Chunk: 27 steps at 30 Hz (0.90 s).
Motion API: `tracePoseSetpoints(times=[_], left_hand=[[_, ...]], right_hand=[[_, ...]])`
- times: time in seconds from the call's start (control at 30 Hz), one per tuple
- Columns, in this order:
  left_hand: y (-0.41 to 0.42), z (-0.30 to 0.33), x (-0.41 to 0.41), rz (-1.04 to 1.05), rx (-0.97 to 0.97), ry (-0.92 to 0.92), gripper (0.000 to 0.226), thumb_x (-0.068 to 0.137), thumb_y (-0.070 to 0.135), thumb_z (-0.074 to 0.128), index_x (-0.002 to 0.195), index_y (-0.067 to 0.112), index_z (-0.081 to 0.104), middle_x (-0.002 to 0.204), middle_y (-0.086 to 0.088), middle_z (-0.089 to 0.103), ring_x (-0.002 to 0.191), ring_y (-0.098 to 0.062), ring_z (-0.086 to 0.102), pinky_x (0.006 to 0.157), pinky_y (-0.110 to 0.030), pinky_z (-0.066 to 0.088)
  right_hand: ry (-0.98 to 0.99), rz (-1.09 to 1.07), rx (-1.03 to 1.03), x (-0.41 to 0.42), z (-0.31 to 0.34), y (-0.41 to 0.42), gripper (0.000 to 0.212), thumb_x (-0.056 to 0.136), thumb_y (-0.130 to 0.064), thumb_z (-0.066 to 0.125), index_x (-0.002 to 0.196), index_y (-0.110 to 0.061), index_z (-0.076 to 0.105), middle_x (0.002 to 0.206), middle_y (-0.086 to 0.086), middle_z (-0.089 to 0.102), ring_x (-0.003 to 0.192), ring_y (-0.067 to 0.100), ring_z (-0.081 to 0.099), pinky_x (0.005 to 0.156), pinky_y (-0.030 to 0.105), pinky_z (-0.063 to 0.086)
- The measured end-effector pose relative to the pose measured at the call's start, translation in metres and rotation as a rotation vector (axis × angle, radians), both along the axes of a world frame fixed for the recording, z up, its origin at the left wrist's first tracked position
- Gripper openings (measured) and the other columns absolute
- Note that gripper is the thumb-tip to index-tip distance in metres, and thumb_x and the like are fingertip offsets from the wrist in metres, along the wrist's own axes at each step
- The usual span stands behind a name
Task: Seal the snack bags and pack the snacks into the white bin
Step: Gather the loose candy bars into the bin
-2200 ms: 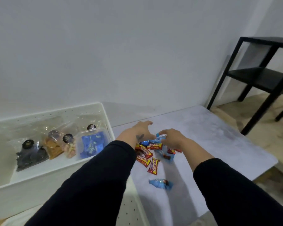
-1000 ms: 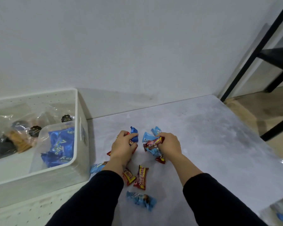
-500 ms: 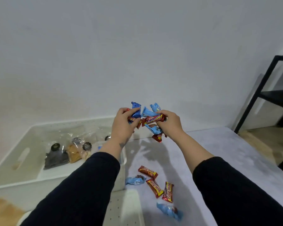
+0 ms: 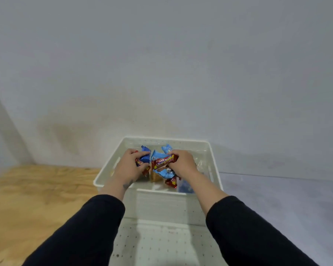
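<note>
A white perforated bin [image 4: 167, 205] stands against the wall, straight ahead of me. Both hands hover over its opening, side by side. My left hand [image 4: 130, 167] is closed around red and dark blue snack bars [image 4: 143, 161]. My right hand [image 4: 183, 164] grips a bunch of red and light blue snack bars [image 4: 162, 163]. Under the hands, inside the bin, parts of clear snack bags show: an orange one [image 4: 155, 177] and a blue pack [image 4: 185, 186]. Most of the bin's contents are hidden by my hands.
A white perforated lid or panel [image 4: 161, 244] lies in front of the bin. Left of the bin is a wooden surface [image 4: 37, 198]. To the right stretches the grey tabletop [image 4: 277, 204]. A plain wall rises just behind the bin.
Both hands gathered snack bars from the grey table, lifted them and carried them left. They now hover over the bin. The view has swung left with them.
</note>
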<state>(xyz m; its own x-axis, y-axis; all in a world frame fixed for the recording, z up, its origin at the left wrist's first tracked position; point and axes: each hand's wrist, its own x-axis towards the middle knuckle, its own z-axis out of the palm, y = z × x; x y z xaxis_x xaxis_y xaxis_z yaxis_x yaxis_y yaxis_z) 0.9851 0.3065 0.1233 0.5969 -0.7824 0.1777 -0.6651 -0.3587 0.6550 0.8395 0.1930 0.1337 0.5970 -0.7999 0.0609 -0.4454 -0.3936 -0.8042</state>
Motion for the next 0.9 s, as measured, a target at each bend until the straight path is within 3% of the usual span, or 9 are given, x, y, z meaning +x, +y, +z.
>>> tracePoseSetpoints(times=[0.1, 0.23, 0.3, 0.43, 0.57, 0.73, 0.9], left_hand=[[0.009, -0.013, 0.018, -0.054, 0.2, 0.018, 0.044, 0.084, 0.024, 0.068, 0.126, 0.028, 0.059, 0.13, -0.003, 0.041, 0.12, -0.022, 0.049, 0.105, -0.029, 0.037], [0.01, -0.021, 0.03, -0.096, 0.318, -0.017, 0.044, 0.091, 0.029, 0.059, 0.134, 0.031, 0.051, 0.155, -0.007, 0.022, 0.141, -0.024, 0.029, 0.114, -0.031, 0.024], [0.011, -0.022, 0.031, -0.112, 0.324, -0.03, 0.042, 0.093, 0.027, 0.055, 0.135, 0.029, 0.051, 0.156, -0.006, 0.021, 0.141, -0.023, 0.029, 0.114, -0.031, 0.023], [0.007, -0.015, 0.025, -0.13, 0.317, -0.046, 0.042, 0.093, 0.027, 0.054, 0.135, 0.025, 0.051, 0.154, -0.004, 0.028, 0.139, -0.022, 0.033, 0.111, -0.03, 0.027], [-0.01, -0.001, 0.009, -0.172, 0.322, -0.054, 0.044, 0.091, 0.031, 0.054, 0.135, 0.029, 0.05, 0.154, -0.006, 0.028, 0.141, -0.024, 0.03, 0.113, -0.036, 0.026], [-0.039, 0.023, -0.037, -0.244, 0.322, -0.132, 0.048, 0.09, 0.036, 0.055, 0.137, 0.027, 0.048, 0.154, -0.005, 0.029, 0.14, -0.022, 0.032, 0.114, -0.038, 0.026], [-0.065, 0.038, -0.103, -0.366, 0.332, -0.214, 0.044, 0.09, 0.036, 0.055, 0.133, 0.027, 0.051, 0.145, -0.001, 0.044, 0.133, -0.021, 0.041, 0.112, -0.039, 0.032]], right_hand=[[0.138, 0.094, 0.028, 0.018, -0.016, 0.006, 0.04, 0.082, -0.005, 0.063, 0.119, -0.018, 0.066, 0.124, 0.005, 0.064, 0.114, 0.021, 0.059, 0.087, 0.02, 0.04], [0.295, 0.296, 0.115, 0.029, -0.022, 0.011, 0.065, 0.082, -0.012, 0.07, 0.141, -0.023, 0.044, 0.146, 0.005, 0.044, 0.131, 0.021, 0.045, 0.101, 0.027, 0.037], [0.325, 0.307, 0.133, 0.032, -0.022, 0.012, 0.068, 0.083, -0.01, 0.069, 0.143, -0.025, 0.041, 0.149, 0.004, 0.041, 0.133, 0.022, 0.042, 0.099, 0.029, 0.039], [0.351, 0.294, 0.027, 0.03, -0.019, 0.01, 0.053, 0.087, -0.011, 0.063, 0.137, -0.021, 0.049, 0.143, 0.003, 0.049, 0.125, 0.02, 0.05, 0.09, 0.021, 0.037], [0.352, 0.24, -0.065, 0.011, -0.005, 0.001, 0.042, 0.09, -0.018, 0.058, 0.131, -0.026, 0.054, 0.139, 0.001, 0.053, 0.117, 0.019, 0.057, 0.093, 0.026, 0.041], [0.418, 0.153, -0.188, -0.038, 0.017, -0.02, 0.042, 0.088, -0.021, 0.058, 0.13, -0.026, 0.056, 0.143, -0.001, 0.05, 0.125, 0.021, 0.052, 0.106, 0.032, 0.04], [0.638, 0.061, -0.289, -0.116, 0.028, -0.038, 0.045, 0.089, -0.036, 0.057, 0.133, -0.032, 0.051, 0.144, -0.002, 0.048, 0.13, 0.022, 0.046, 0.108, 0.039, 0.038]])
